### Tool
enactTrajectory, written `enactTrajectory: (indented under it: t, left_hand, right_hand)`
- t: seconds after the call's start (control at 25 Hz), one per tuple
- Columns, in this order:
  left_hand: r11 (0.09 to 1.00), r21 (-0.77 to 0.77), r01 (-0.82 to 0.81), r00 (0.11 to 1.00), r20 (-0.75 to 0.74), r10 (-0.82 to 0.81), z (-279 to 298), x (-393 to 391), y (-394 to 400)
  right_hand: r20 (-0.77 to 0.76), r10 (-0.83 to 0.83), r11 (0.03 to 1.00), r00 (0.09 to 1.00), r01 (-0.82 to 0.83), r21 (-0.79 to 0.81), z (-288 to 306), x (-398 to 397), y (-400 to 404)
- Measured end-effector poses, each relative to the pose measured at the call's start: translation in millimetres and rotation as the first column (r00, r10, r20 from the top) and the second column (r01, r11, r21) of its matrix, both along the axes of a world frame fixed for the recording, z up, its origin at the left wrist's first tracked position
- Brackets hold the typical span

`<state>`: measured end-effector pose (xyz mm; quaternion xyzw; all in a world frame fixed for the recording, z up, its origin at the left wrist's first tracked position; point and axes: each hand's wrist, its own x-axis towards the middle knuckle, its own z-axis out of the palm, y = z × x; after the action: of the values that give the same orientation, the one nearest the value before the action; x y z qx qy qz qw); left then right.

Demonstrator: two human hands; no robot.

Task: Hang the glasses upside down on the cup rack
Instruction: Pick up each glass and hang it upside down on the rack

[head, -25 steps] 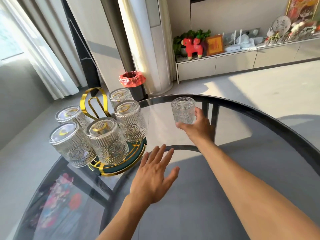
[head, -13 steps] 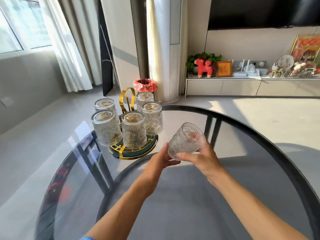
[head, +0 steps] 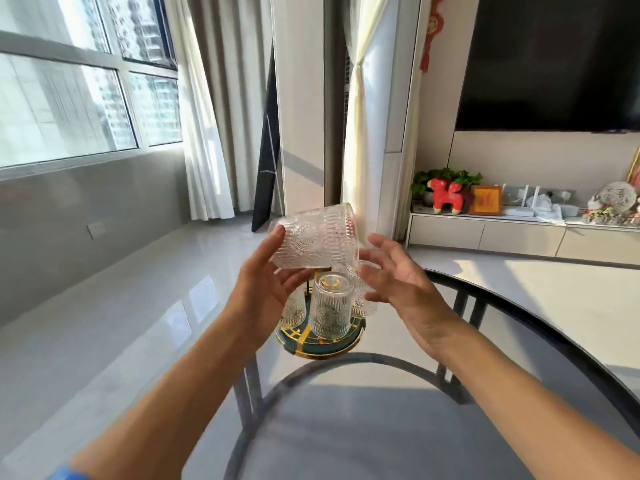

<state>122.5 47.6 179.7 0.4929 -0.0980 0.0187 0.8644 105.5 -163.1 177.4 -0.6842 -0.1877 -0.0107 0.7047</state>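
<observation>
My left hand (head: 266, 282) holds a clear embossed glass (head: 317, 237) on its side, base toward the left, mouth toward the right, raised above the cup rack (head: 320, 344). My right hand (head: 398, 282) is just right of the glass's mouth with fingers spread, not gripping it. The rack has a round green and gold base and stands on the glass table (head: 519, 341). Several glasses hang upside down on it; the front one (head: 330, 308) is plain to see, the others are partly hidden behind my hands.
The round glass table has a dark rim (head: 568, 355) curving on the right. Beyond it are a grey floor, curtains (head: 204, 133), a low cabinet (head: 519, 233) with a red toy horse and ornaments, and a dark screen on the wall.
The glass went from my right hand to my left, was lifted off the table and turned onto its side. My right hand let go. My view rose toward the room.
</observation>
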Motion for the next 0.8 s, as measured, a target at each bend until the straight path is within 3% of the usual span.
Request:
enactTrajectory:
  t: [0.08, 0.12, 0.2, 0.24, 0.32, 0.44, 0.56, 0.8]
  left_hand:
    - [0.986, 0.054, -0.156, 0.988, 0.010, 0.156, 18, 19, 25]
    - [0.971, 0.087, -0.222, 0.975, 0.017, 0.221, 25, 30, 36]
    - [0.926, 0.192, -0.326, 0.945, 0.047, 0.323, 37, 55, 47]
    - [0.890, 0.271, -0.368, 0.929, 0.071, 0.362, 42, 68, 49]
    - [0.799, 0.418, -0.431, 0.899, 0.124, 0.420, 48, 93, 46]
    - [0.661, 0.581, -0.475, 0.875, 0.238, 0.421, 48, 125, 34]
    - [0.486, 0.726, -0.486, 0.870, 0.350, 0.347, 38, 156, 19]
    - [0.147, 0.902, -0.406, 0.904, 0.373, 0.212, 11, 207, -4]
  right_hand:
    - [0.091, -0.190, 0.951, 0.978, 0.207, -0.230, 9, 17, 14]
    - [0.211, -0.241, 0.873, 0.947, 0.306, -0.380, 11, 28, 21]
    - [0.425, -0.150, 0.614, 0.893, 0.421, -0.667, 13, 55, 36]
    - [0.452, -0.082, 0.498, 0.888, 0.429, -0.754, 12, 69, 43]
    - [0.418, -0.023, 0.372, 0.908, 0.396, -0.840, 8, 95, 51]
    - [0.386, 0.008, 0.335, 0.922, 0.362, -0.870, 0, 116, 55]
    - [0.475, 0.002, 0.397, 0.880, 0.436, -0.808, -8, 123, 50]
    - [0.507, -0.027, 0.441, 0.861, 0.466, -0.767, -19, 122, 52]
